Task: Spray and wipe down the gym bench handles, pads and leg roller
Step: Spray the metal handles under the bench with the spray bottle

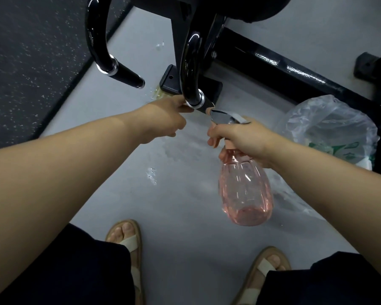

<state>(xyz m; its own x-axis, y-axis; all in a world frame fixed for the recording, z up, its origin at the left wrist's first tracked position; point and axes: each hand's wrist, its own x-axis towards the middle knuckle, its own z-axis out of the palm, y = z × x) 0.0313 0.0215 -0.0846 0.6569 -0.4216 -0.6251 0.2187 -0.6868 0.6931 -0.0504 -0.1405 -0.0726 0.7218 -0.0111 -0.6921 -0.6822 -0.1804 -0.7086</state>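
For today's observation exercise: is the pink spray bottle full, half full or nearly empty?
Nearly empty. The spray bottle, gripped by the right hand, shows pink liquid pooled only at its bottom; the body above is see-through.

Person, one, viewed from above.
- Left hand (pixel 165 119), right hand (pixel 240 137): bare.
- Forearms (pixel 64 168): bare to the frame edges.
- Trousers (pixel 64 271): dark, loose, wide-legged; lower corners.
- Sandals (pixel 128 241): pair, open-toed, tan soles, cream straps; bottom centre.

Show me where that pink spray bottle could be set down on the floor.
Bare grey floor between the sandals, and the strip beside the speckled mat. Crowded right: plastic bag, bench frame, near handle.
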